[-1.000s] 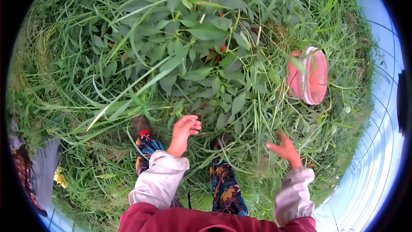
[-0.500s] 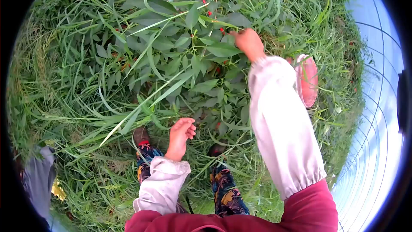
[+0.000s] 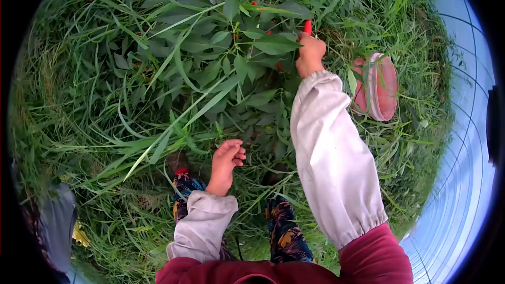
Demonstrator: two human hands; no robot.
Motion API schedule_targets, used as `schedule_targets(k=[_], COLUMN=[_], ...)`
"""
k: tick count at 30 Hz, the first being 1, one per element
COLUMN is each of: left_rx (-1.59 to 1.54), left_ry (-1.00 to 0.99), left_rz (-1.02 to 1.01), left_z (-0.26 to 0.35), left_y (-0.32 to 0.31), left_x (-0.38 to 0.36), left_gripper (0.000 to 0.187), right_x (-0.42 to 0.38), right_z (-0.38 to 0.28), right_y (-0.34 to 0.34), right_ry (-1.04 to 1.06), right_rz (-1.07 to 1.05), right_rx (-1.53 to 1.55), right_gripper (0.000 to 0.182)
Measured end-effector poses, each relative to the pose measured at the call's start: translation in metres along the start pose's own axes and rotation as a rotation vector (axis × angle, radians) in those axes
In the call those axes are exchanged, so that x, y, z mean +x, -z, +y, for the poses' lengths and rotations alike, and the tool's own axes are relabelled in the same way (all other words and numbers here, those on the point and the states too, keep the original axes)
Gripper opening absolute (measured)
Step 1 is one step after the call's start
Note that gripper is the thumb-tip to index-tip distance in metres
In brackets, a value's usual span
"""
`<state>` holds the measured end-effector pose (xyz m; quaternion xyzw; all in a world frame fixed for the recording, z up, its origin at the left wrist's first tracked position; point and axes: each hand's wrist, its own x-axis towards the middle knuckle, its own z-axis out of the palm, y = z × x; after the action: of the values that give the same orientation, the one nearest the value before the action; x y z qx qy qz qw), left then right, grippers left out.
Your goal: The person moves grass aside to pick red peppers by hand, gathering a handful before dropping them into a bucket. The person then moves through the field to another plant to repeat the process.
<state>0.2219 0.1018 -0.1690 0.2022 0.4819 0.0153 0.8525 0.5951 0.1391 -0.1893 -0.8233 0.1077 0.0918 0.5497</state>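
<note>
A long red chili pepper (image 3: 307, 27) sticks up out of my right hand (image 3: 312, 50), whose fingers are closed around its lower end. That hand is at the right edge of a leafy pepper plant (image 3: 210, 47), and more red peppers (image 3: 254, 4) show in part among the leaves. My left hand (image 3: 227, 160) hovers low in front of my legs, fingers curled in, with nothing visible in it. To the right of my right forearm, a pink bucket (image 3: 358, 87) with a pale rim sits tilted in the grass.
Tall grass (image 3: 142, 131) surrounds and crosses the plant. My shoes and patterned trousers (image 3: 286, 226) are below. Grey cloth (image 3: 57, 221), perhaps another person's clothing, is at lower left. A pale film wall with dark lines (image 3: 463, 73) curves along the right side.
My right hand has turned upright and now shows a red chili pepper in its grip. The bucket appears slightly farther right in view. My left hand stays nearly where it was.
</note>
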Motion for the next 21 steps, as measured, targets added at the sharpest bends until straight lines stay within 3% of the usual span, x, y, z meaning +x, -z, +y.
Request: schedule_targets(k=[1, 2, 4, 6, 8, 10, 12, 14, 16, 17, 18, 19, 21], left_rx=[0.007, 0.003, 0.003, -0.016, -0.031, -0.047, -0.134, -0.204, -0.278, -0.232, -0.185, -0.200, -0.284], left_ry=[0.005, -0.003, -0.007, -0.028, -0.060, -0.089, -0.219, -0.260, -0.301, -0.238, -0.173, -0.148, -0.143], left_rz=[-0.001, -0.016, -0.030, -0.075, -0.088, -0.105, -0.190, -0.165, -0.136, -0.141, -0.145, -0.011, 0.024], left_z=[0.000, 0.002, 0.002, 0.004, 0.006, 0.008, 0.014, 0.022, 0.021, 0.017, 0.015, 0.009, 0.007], left_y=[-0.002, -0.005, -0.007, -0.005, -0.006, -0.010, -0.016, -0.034, -0.034, -0.024, -0.018, -0.013, -0.005], left_x=[-0.002, -0.003, -0.004, -0.004, -0.003, -0.006, -0.010, -0.018, -0.019, -0.013, -0.009, -0.007, -0.005], left_gripper=[0.017, 0.018, 0.019, 0.020, 0.021, 0.022, 0.023, 0.024, 0.025, 0.025, 0.025, 0.025, 0.024], right_x=[-0.019, -0.032, -0.054, -0.083, -0.106, -0.139, -0.179, -0.212, -0.241, -0.244, -0.246, -0.248, -0.234], right_z=[-0.019, -0.023, -0.025, -0.029, -0.030, -0.024, -0.020, 0.000, 0.020, 0.023, 0.020, 0.017, 0.002], right_y=[0.008, 0.014, 0.026, 0.036, 0.048, 0.068, 0.091, 0.110, 0.125, 0.130, 0.132, 0.132, 0.108], right_ry=[-0.260, -0.265, -0.363, -0.254, 0.205, 0.658, 0.978, 0.909, 0.873, 0.873, 0.840, 0.804, 0.889], right_rz=[-0.005, 0.002, -0.089, -0.085, -0.074, -0.140, -0.421, -0.836, -1.008, -1.013, -1.147, -1.285, -1.176], right_rx=[0.222, 0.225, 0.701, 0.639, 0.381, -0.090, -0.571, -0.908, -0.834, -0.833, -0.828, -0.819, -0.595], right_gripper=[0.019, 0.019, 0.016, 0.014, 0.013, 0.010, 0.013, 0.016, 0.018, 0.018, 0.021, 0.024, 0.024])
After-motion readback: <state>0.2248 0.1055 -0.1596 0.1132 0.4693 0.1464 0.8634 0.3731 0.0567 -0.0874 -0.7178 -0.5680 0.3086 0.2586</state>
